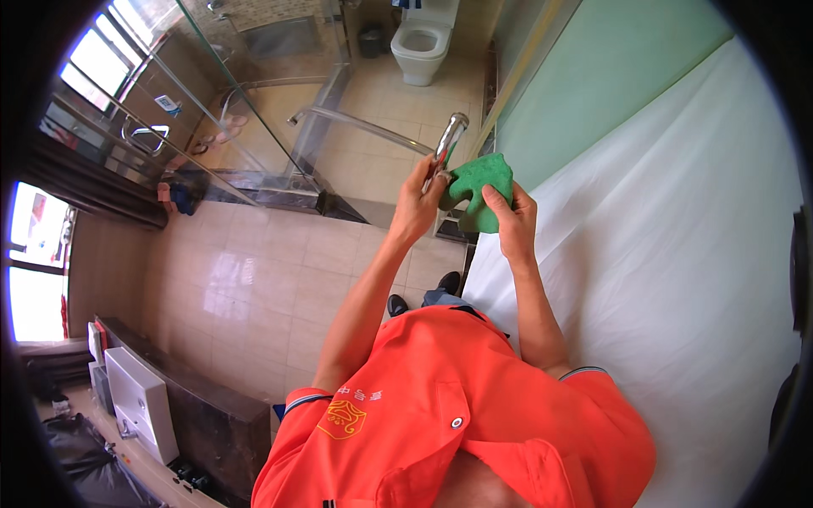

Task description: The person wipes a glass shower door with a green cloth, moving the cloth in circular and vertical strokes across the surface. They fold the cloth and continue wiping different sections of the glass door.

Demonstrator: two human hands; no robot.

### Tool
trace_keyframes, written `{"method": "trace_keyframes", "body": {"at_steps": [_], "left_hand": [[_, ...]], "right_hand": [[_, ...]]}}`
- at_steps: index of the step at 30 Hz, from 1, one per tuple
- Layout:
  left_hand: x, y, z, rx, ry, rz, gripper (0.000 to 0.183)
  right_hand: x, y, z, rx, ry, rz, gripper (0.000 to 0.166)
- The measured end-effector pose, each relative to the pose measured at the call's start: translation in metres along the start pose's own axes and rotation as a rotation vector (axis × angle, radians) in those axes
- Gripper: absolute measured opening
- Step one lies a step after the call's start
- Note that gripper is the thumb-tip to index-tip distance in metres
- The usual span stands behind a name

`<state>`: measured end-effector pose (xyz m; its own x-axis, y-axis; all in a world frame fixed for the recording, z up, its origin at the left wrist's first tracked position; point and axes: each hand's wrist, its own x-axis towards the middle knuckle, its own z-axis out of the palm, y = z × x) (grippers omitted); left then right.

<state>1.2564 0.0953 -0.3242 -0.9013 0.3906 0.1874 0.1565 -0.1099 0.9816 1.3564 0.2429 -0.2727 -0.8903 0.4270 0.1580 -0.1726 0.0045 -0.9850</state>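
Observation:
My left hand grips a long chromed metal bar or handle whose rounded end points up, away from me. Red and green show along the metal just by my fingertips. A green sponge or cloth pad with a notch in its lower left side is held in my right hand, thumb on top. The pad's left edge meets the fingers of my left hand. Whether the pad touches the metal there cannot be told.
Ahead stand a glass shower enclosure with a metal rail and a white toilet. White sheeting hangs or lies along my right, beside a green panel. A white basin and dark counter are at lower left.

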Motion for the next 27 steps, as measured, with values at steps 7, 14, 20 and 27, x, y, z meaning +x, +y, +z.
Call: {"method": "trace_keyframes", "body": {"at_steps": [7, 14, 20, 27], "left_hand": [[-0.069, 0.024, -0.039, 0.019, 0.104, -0.109, 0.023], [-0.118, 0.048, -0.073, 0.060, 0.157, -0.144, 0.035], [-0.152, 0.067, -0.108, 0.085, 0.219, -0.200, 0.032], [-0.189, 0.078, -0.142, -0.065, 0.405, -0.223, 0.055]], "right_hand": [[-0.011, -0.018, 0.004, 0.100, -0.034, 0.010, 0.025], [-0.015, -0.019, 0.029, 0.220, -0.446, 0.191, 0.026], [-0.007, -0.023, 0.068, 0.247, -0.853, 0.308, 0.021], [-0.004, -0.021, 0.133, 0.354, -1.382, 0.290, 0.017]]}}
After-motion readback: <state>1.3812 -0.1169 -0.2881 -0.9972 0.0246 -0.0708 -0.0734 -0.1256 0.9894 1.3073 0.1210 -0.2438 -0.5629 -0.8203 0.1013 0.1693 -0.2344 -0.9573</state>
